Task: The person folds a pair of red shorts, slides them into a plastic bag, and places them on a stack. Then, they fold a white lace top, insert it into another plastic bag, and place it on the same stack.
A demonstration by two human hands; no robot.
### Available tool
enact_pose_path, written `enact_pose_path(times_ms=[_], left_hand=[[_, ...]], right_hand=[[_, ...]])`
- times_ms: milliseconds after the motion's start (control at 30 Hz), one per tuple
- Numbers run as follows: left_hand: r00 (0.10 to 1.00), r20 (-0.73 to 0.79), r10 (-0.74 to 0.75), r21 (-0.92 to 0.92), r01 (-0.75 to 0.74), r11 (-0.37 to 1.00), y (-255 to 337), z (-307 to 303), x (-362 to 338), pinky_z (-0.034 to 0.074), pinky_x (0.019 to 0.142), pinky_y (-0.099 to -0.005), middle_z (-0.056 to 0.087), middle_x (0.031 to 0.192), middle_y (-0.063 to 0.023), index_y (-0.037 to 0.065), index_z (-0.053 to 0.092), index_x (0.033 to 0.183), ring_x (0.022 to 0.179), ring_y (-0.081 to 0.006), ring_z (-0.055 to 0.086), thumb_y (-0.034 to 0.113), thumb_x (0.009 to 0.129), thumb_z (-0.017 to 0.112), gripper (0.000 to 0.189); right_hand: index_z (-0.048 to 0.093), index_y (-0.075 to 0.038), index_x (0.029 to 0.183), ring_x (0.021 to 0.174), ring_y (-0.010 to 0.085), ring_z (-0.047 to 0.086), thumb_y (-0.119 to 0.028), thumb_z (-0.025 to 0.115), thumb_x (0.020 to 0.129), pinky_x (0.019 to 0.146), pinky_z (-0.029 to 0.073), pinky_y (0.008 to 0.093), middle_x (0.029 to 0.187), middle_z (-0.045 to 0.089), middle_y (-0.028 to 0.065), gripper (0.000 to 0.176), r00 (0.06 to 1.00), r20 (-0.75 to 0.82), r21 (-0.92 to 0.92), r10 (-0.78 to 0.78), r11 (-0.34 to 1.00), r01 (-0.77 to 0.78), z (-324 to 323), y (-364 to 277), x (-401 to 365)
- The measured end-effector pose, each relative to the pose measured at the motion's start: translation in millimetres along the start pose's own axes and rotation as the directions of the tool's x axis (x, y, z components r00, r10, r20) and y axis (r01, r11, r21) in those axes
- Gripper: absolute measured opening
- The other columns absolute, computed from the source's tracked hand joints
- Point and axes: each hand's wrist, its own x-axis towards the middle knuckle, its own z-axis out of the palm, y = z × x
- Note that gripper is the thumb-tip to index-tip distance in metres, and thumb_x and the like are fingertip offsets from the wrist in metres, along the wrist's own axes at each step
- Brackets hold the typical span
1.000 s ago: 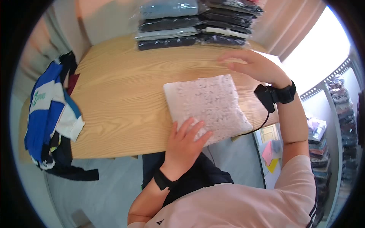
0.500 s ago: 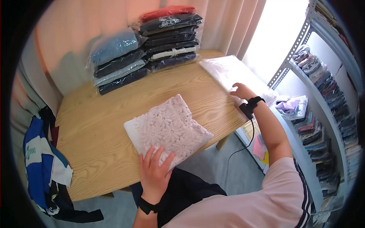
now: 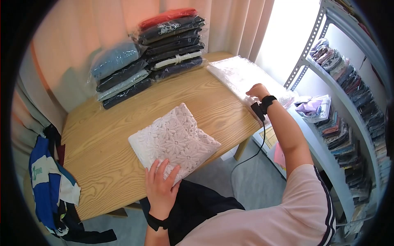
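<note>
A folded white lace garment (image 3: 174,137) with a flower pattern lies near the front edge of the wooden table. My left hand (image 3: 161,184) rests flat on its near corner, fingers spread. Over at the table's right side is a flat stack of clear plastic bags (image 3: 232,71). My right hand (image 3: 257,91) is at the near part of that stack, its fingers curled together in a pinch on a clear plastic bag; the fingertips are partly hidden.
Bagged folded clothes (image 3: 172,45) stand in two piles at the back of the table (image 3: 102,164). Blue and white clothing (image 3: 45,176) hangs over the left edge. A metal shelf (image 3: 328,82) full of bagged garments rises on the right. A black cable (image 3: 257,153) trails from my right wrist.
My right hand's fingers have gone from apart to curled together at the bag stack. My left hand stays on the lace garment. The whole view has shifted slightly.
</note>
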Motion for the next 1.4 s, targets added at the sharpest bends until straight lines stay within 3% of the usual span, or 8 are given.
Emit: enact_pose_path(times_ms=[100,300,367,567,767,900,1233,1400], left_hand=[[1.0,-0.005,0.0,0.005,0.0,1.0,-0.2,0.0,-0.1,0.031,0.101,-0.0563,0.048,0.128,-0.0052,0.023,0.061,0.114,0.125,-0.0318,0.04,0.011,0.065,0.076,0.053],[1.0,-0.011,0.004,0.002,-0.004,1.0,-0.6,0.3,-0.5,0.032,0.101,-0.0564,0.048,0.128,-0.0053,0.023,0.061,0.115,0.124,-0.0318,0.04,0.011,0.065,0.076,0.053],[1.0,-0.015,0.005,0.003,-0.005,1.0,-0.9,0.2,-0.9,0.032,0.101,-0.0564,0.048,0.128,-0.0053,0.023,0.061,0.115,0.124,-0.0318,0.04,0.011,0.065,0.076,0.053],[1.0,-0.027,0.015,0.0,-0.015,1.0,-1.8,0.2,-1.3,0.033,0.1,-0.0561,0.049,0.128,-0.0051,0.022,0.061,0.115,0.124,-0.0312,0.041,0.011,0.065,0.076,0.053],[0.998,-0.067,0.02,-0.03,-0.022,0.999,-1.6,0.2,-1.2,0.034,0.099,-0.055,0.051,0.126,-0.0068,0.019,0.063,0.111,0.122,-0.0334,0.042,0.01,0.064,0.076,0.049],[0.997,-0.072,0.027,-0.025,-0.029,0.999,-3.4,-0.1,-1.3,0.033,0.099,-0.0549,0.051,0.126,-0.0071,0.02,0.063,0.111,0.123,-0.0333,0.042,0.012,0.066,0.075,0.047],[0.997,-0.071,0.037,-0.07,-0.041,0.997,-4.8,-3.1,-2.3,0.031,0.1,-0.0549,0.05,0.129,-0.0079,0.02,0.063,0.115,0.124,-0.034,0.04,0.022,0.068,0.073,0.049],[0.983,-0.181,0.04,-0.317,-0.096,0.943,-15.4,-5.6,-7.2,0.023,0.107,-0.0519,0.034,0.142,-0.0176,0.006,0.04,0.137,0.132,-0.0345,0.031,0.035,0.083,0.063,0.065]], right_hand=[[0.067,-0.001,0.083,0.078,0.0182,0.063,-0.013,0.074,0.072,0.067,0.05,0.0347,0.085,0.068,0.0099,0.018,0.99,0.04,0.146,0.136,0.979,-0.141,-2.0,2.9,-0.5],[0.062,-0.001,0.103,0.095,0.0225,0.062,-0.009,0.063,0.081,0.084,0.048,0.039,0.105,0.066,0.0103,0.023,0.877,0.217,0.365,-0.429,0.869,0.335,0.7,57.1,23.1],[0.06,-0.002,0.108,0.099,0.024,0.061,-0.012,0.061,0.084,0.086,0.048,0.0418,0.113,0.063,0.0098,0.027,0.983,0.183,0.556,0.013,0.823,-0.114,-1.0,36.8,6.7],[0.063,-0.005,0.107,0.097,0.0246,0.06,-0.02,0.054,0.088,0.085,0.043,0.0396,0.111,0.065,0.0064,0.026,0.958,0.157,0.659,0.238,0.697,-0.282,-3.8,14.2,-4.4],[0.061,-0.006,0.113,0.109,0.029,0.055,-0.021,0.061,0.085,0.101,0.03,0.0492,0.116,0.061,0.0079,0.032,0.974,0.147,0.73,0.171,0.646,-0.224,-12.4,13.1,-6.4],[0.061,-0.003,0.106,0.11,0.0263,0.053,-0.02,0.067,0.083,0.102,0.028,0.042,0.107,0.063,0.0062,0.029,0.971,-0.179,0.767,0.158,0.64,0.038,-24.1,-9.7,-24.4],[0.06,0.001,0.109,0.1,0.0085,0.051,-0.021,0.06,0.091,0.09,0.037,0.0217,0.102,0.061,0.0035,0.029,0.924,-0.047,0.792,-0.381,0.55,0.267,-10.6,-177.9,-191.7],[0.061,-0.003,0.105,0.105,0.009,0.051,-0.017,0.054,0.094,0.094,0.036,0.0233,0.115,0.06,0.0033,0.019,0.692,0.217,0.856,-0.689,0.475,0.204,42.1,-235.8,-264.2]])
